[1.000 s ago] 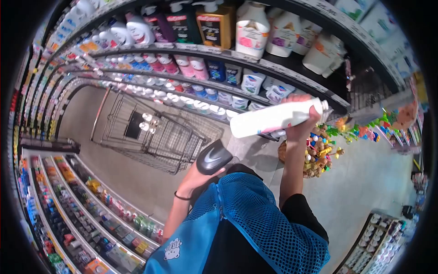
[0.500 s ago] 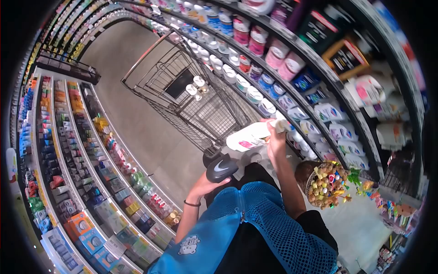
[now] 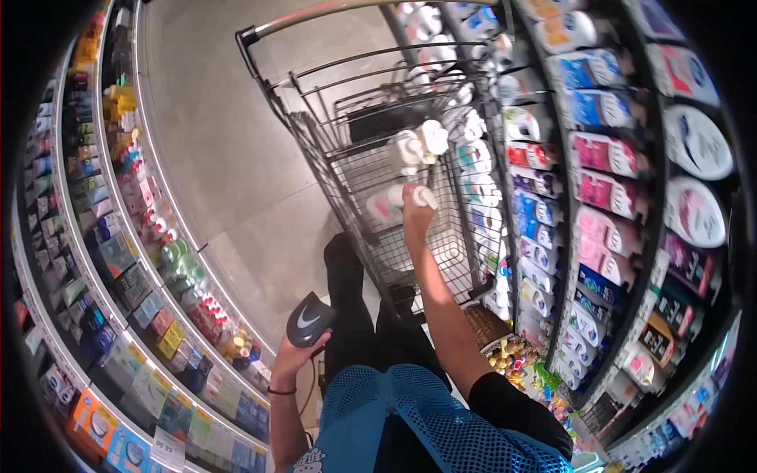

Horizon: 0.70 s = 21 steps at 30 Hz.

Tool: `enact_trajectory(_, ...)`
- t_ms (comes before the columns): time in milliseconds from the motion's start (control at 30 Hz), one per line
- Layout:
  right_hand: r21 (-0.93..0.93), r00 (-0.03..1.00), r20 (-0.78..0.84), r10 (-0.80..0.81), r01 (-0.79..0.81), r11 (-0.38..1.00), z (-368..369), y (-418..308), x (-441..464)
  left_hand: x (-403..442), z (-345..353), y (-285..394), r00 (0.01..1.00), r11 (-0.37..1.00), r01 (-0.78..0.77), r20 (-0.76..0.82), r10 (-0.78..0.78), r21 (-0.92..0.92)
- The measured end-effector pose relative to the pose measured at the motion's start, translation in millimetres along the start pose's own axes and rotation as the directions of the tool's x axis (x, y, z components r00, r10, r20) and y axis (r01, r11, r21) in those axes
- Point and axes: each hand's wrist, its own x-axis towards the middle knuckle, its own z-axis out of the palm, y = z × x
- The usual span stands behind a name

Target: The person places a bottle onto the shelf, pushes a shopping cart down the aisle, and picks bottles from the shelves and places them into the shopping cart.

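Observation:
My right hand [image 3: 419, 206] is closed around the upper part of a white pump bottle [image 3: 385, 205] with a pink mark on its label. The bottle lies tilted inside the wire basket of a shopping cart [image 3: 365, 230]. Just beyond it, two white-topped bottles [image 3: 408, 150] stand in the cart; their lower parts are blurred. Low on the left, my left hand [image 3: 292, 356] grips a dark, rounded object [image 3: 312, 318] with a white swoosh mark. Its kind is unclear, and its lower end is hidden in my palm.
Shelves of bottles and jars [image 3: 597, 106] run along the cart's right side. A left-hand shelf [image 3: 169, 264] holds small packs and bottles. A wicker basket [image 3: 487, 325] with small yellowish items sits low by the right shelves. Grey floor [image 3: 213, 118] lies between the cart and left shelves.
My right hand has carried the white bottle from beside the right shelves into the cart. The view has turned and the cart appears nearer. My left hand still holds the dark object.

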Motion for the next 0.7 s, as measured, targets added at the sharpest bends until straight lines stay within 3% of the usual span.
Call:
enact_trajectory(67,-0.013,0.979,-0.081,-0.187,0.187,0.982,41.1,16.9,17.1,8.4,-16.2,6.3,0.997,0.993,0.068,-0.028,-0.071,-0.092)
enact_trajectory(200,-0.221,0.971,-0.155,-0.182,0.145,0.964,96.4,43.0,40.3,32.8,-33.1,3.4,0.968,0.95,0.22,-0.07,-0.24,-0.223)
enact_trajectory(400,-0.263,0.975,-0.194,-0.107,0.054,0.963,117.7,54.2,61.2,56.6,-29.5,6.2,0.984,0.937,0.15,-0.042,-0.172,-0.315)
enact_trajectory(467,-0.395,0.962,-0.126,-0.242,0.175,0.902,120.3,58.5,64.7,58.5,-25.2,10.6,0.984,0.938,0.162,-0.024,-0.178,-0.305)
enact_trajectory(500,-0.366,0.983,-0.147,-0.11,0.049,0.929,124.0,54.3,63.3,59.1,-23.1,12.5,0.985,0.942,0.155,-0.029,-0.171,-0.297)
enact_trajectory(533,-0.369,0.986,-0.059,-0.158,0.126,0.921,120.5,52.4,61.8,59.7,-20.8,14.3,0.986,0.947,0.147,-0.028,-0.161,-0.287)
enact_trajectory(567,-0.396,0.993,0.037,-0.108,0.114,0.911,113.3,81.6,73.1,58.1,-18.4,17.3,0.986,0.966,0.141,-0.056,-0.156,-0.218)
enact_trajectory(600,-0.354,0.994,0.015,-0.104,0.102,0.93,113.3,74.5,67.2,55.9,-15.9,18.0,0.99,0.969,0.133,-0.023,-0.141,-0.206)
enact_trajectory(633,-0.434,0.986,0.092,-0.136,0.163,0.886,104.7,62.3,63.3,52.8,-13.6,17.6,0.99,0.965,0.111,-0.055,-0.128,-0.237)
enact_trajectory(667,-0.471,0.971,0.063,-0.233,0.235,0.85,96.3,73.3,52.7,50.2,-9.8,19.0,0.989,0.959,0.089,-0.091,-0.117,-0.268)
enact_trajectory(700,-0.463,0.982,0.074,-0.173,0.188,0.866,87.8,71.8,45.3,46.5,-5.4,25.9,0.991,0.961,0.07,-0.092,-0.098,-0.266)
